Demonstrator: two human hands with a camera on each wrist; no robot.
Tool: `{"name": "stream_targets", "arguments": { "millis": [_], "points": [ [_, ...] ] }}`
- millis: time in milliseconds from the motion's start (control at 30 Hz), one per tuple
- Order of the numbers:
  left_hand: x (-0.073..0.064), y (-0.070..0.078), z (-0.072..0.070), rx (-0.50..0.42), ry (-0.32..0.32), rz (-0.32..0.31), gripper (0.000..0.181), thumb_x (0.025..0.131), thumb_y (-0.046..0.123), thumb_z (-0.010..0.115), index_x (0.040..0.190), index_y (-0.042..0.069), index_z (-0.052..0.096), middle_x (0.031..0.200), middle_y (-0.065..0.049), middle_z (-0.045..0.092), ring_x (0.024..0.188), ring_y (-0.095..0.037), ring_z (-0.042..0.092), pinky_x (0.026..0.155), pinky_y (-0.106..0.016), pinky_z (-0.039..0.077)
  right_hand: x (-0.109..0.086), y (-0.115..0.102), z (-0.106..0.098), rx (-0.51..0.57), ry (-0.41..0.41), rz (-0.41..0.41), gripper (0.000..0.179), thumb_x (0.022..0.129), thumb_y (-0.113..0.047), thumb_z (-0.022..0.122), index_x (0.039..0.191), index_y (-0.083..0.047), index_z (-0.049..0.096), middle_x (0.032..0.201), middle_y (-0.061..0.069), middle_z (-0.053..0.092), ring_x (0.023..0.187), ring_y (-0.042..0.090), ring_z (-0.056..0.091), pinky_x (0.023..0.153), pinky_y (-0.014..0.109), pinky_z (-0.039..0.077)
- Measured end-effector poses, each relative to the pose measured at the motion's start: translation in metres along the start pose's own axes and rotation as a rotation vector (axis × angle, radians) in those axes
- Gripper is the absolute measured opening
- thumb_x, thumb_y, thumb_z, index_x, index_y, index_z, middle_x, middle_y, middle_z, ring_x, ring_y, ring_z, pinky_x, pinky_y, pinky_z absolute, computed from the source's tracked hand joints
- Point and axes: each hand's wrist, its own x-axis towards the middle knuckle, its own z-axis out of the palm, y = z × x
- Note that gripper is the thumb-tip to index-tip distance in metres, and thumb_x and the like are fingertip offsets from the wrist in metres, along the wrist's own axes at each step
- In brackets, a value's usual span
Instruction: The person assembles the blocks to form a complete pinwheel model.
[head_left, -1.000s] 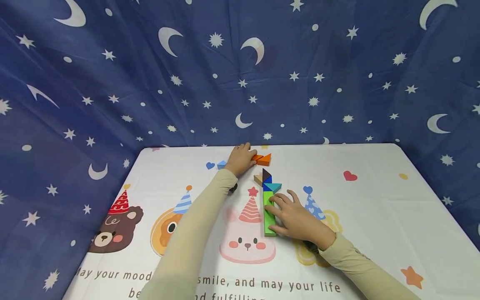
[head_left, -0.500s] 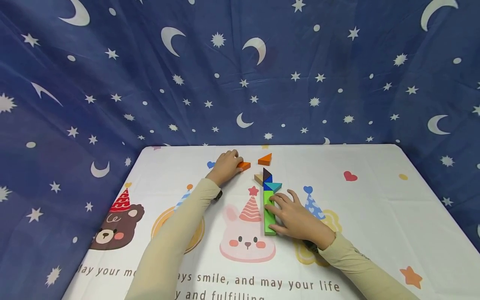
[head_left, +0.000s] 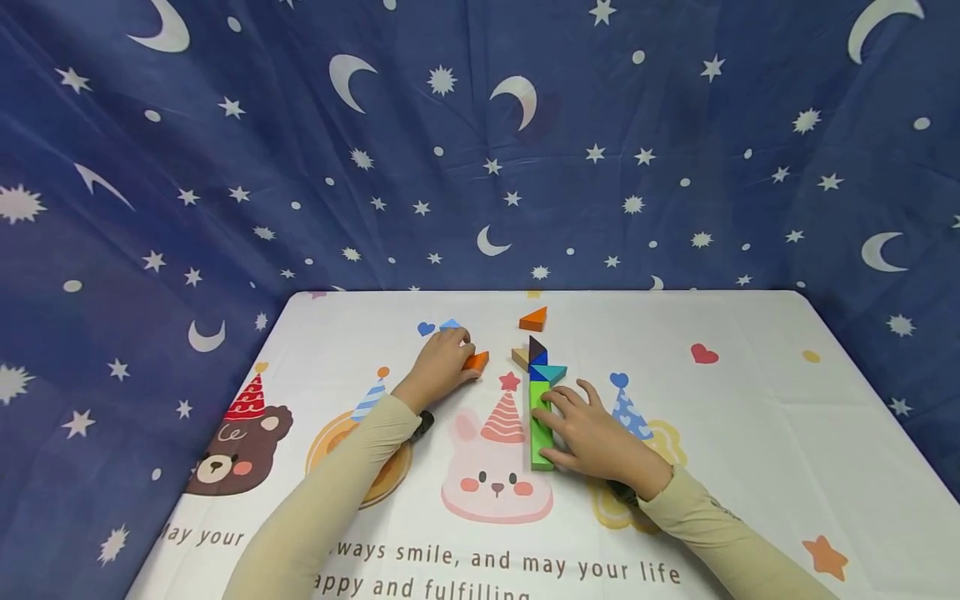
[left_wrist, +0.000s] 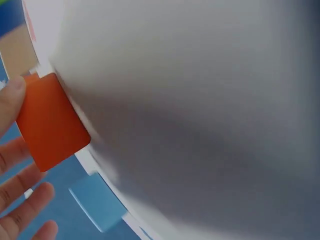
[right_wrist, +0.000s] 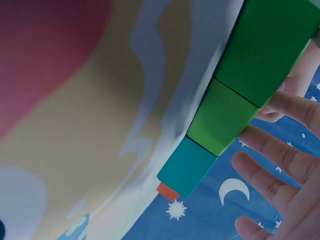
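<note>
My left hand pinches an orange triangular block left of the row of blocks. The left wrist view has this orange block between thumb and fingers. My right hand lies along the right side of green blocks, fingers spread and fingertips at their edge. In the right wrist view a dark green block meets a lighter green block. Beyond the green come a teal triangle, blue pieces, a dark brown triangle and a tan block.
Another orange triangular block lies beyond the row. A light blue block sits behind my left hand, partly hidden. The white tablecloth carries printed cartoons and words. A dark blue starry curtain stands at the back and sides.
My left hand has taken one orange block from beside the other and carried it left and nearer to me. The light blue block shows again behind it. My right hand stays put.
</note>
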Motion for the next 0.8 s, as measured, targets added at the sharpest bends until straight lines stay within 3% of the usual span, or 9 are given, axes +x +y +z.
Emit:
{"name": "stream_targets", "arguments": {
  "millis": [100, 200, 467, 633, 800],
  "points": [
    [-0.004, 0.008, -0.001, 0.041, 0.005, 0.008, 0.042, 0.081, 0.045, 0.068, 0.096, 0.005, 0.068, 0.104, -0.008, 0.058, 0.097, -0.025, 0.055, 0.089, -0.039, 0.046, -0.001, 0.0, 0.0, 0.002, -0.005, 0.002, 0.051, 0.083, -0.05, 0.061, 0.122, -0.017, 0.059, 0.124, 0.011, 0.056, 0.119, 0.03, 0.049, 0.101, 0.063, 0.031],
    [-0.005, 0.016, -0.002, 0.057, -0.031, 0.006, 0.046, 0.079, 0.049, 0.069, 0.096, 0.006, 0.068, 0.105, -0.008, 0.058, 0.098, -0.024, 0.053, 0.093, -0.04, 0.044, -0.001, 0.0, 0.0, 0.002, -0.005, -0.001, 0.05, 0.083, -0.049, 0.061, 0.122, -0.017, 0.059, 0.124, 0.011, 0.056, 0.119, 0.03, 0.049, 0.101, 0.063, 0.031],
    [-0.004, 0.024, -0.008, -0.018, -0.119, 0.066, 0.028, 0.082, 0.033, 0.071, 0.103, 0.015, 0.068, 0.107, -0.005, 0.059, 0.097, -0.021, 0.053, 0.094, -0.038, 0.043, -0.001, 0.0, 0.0, 0.002, 0.015, -0.015, 0.05, 0.084, -0.049, 0.061, 0.122, -0.017, 0.06, 0.123, 0.011, 0.056, 0.118, 0.03, 0.05, 0.1, 0.062, 0.032],
    [-0.004, 0.022, -0.011, -0.084, -0.11, 0.12, 0.028, 0.084, 0.022, 0.07, 0.111, 0.02, 0.066, 0.107, -0.004, 0.059, 0.099, -0.02, 0.054, 0.095, -0.036, 0.044, -0.001, 0.001, 0.0, 0.004, 0.022, -0.014, 0.05, 0.083, -0.05, 0.061, 0.122, -0.017, 0.06, 0.123, 0.011, 0.056, 0.118, 0.03, 0.05, 0.1, 0.062, 0.032],
    [-0.004, 0.019, -0.013, -0.116, -0.056, 0.225, 0.036, 0.082, 0.017, 0.072, 0.116, 0.025, 0.063, 0.111, -0.004, 0.06, 0.102, -0.02, 0.055, 0.095, -0.035, 0.044, -0.001, 0.002, 0.001, -0.002, 0.033, -0.02, 0.05, 0.083, -0.05, 0.062, 0.121, -0.018, 0.06, 0.122, 0.011, 0.057, 0.117, 0.029, 0.05, 0.099, 0.062, 0.033]
  ]
}}
